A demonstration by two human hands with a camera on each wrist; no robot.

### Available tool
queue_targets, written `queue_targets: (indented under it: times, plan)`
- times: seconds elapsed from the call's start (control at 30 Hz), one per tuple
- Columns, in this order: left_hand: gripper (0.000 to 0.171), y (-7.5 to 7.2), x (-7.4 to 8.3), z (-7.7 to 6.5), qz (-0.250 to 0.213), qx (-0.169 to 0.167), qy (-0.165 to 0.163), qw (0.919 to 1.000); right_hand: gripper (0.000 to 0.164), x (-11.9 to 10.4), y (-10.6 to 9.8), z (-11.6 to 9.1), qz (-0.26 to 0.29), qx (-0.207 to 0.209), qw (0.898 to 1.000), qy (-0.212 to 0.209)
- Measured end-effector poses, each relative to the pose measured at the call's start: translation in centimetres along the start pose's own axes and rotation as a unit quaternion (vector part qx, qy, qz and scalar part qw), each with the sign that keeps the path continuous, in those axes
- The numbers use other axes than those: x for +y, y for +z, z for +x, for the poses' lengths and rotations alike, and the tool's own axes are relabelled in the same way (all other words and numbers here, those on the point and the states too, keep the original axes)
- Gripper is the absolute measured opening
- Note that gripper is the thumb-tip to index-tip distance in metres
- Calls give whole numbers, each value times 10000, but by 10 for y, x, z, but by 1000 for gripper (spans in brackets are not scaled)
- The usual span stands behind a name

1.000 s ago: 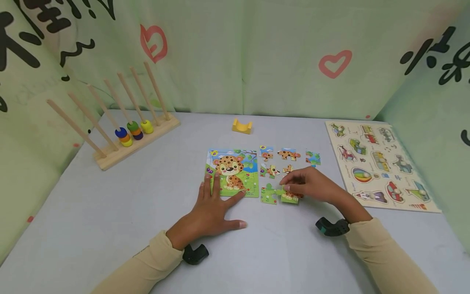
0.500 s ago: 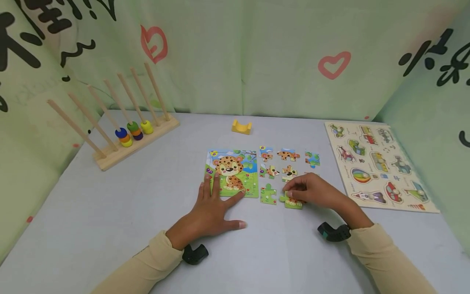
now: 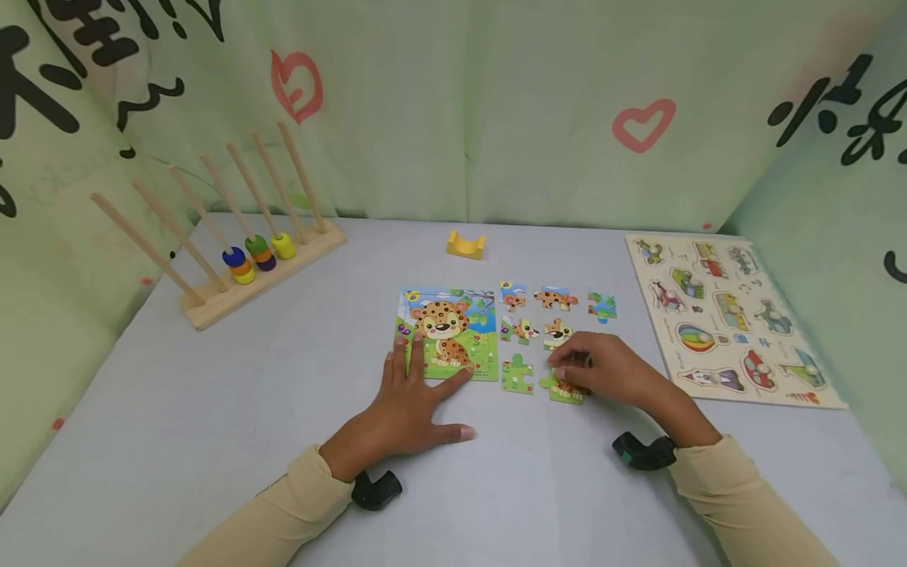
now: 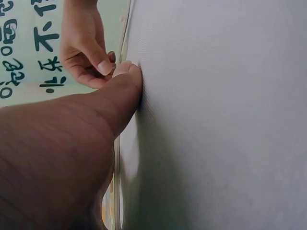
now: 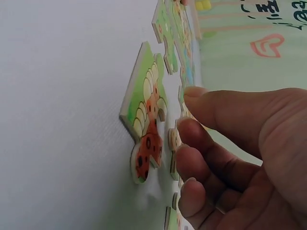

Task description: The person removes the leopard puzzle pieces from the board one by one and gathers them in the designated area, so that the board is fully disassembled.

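My left hand (image 3: pixel 411 405) lies with spread fingers over the lower edge of a leopard picture puzzle board (image 3: pixel 453 327) in the head view. My right hand (image 3: pixel 602 366) hovers by the jigsaw piece with the leopard's feet (image 3: pixel 567 393). The right wrist view has that jigsaw piece (image 5: pixel 146 110) flat on the table, apart from the loosely curled fingers (image 5: pixel 192 158), which hold nothing. To its left is a green jigsaw piece (image 3: pixel 517 376). Farther back lie several more, among them a leopard face piece (image 3: pixel 557 331) and a blue-green piece (image 3: pixel 602 305).
A wooden peg stand (image 3: pixel 269 276) with coloured rings stands at the back left. A yellow curved block (image 3: pixel 466 246) sits at the back. On the right lies a large picture board (image 3: pixel 733 315). Printed cloth (image 3: pixel 468 118) encloses the table behind.
The right hand has moved the leopard-feet piece slightly right, away from the green piece, and let it go on the table. The left hand has stayed in place.
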State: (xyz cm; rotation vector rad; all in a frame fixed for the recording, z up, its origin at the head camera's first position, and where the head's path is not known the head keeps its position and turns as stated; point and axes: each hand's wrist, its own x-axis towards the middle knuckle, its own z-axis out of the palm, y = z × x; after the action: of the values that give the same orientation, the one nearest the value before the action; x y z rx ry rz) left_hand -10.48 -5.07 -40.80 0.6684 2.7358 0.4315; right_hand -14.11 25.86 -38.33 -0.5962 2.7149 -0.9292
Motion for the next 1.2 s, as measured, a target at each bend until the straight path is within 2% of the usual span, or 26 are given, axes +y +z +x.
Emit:
queue_targets:
  times: [0.17, 0.5, 0.63, 0.9, 1.2]
  plan:
    - [81, 0, 0, 0, 9, 34, 2, 10000, 12, -4, 0, 4, 43, 244, 9997, 12]
    - [80, 2, -1, 1, -2, 19, 102, 9999, 12, -15, 11, 28, 123, 249, 9995, -166]
    - [81, 4, -4, 3, 20, -48, 306, 9995, 13, -20, 15, 41, 173, 230, 9994, -190]
    - [82, 3, -8, 4, 167, -73, 1014, 9947, 17, -33, 25, 62, 321, 109, 9991, -259]
    - [74, 3, -9, 4, 114, -151, 1042, 9944, 21, -44, 34, 80, 399, -135, 9984, -386]
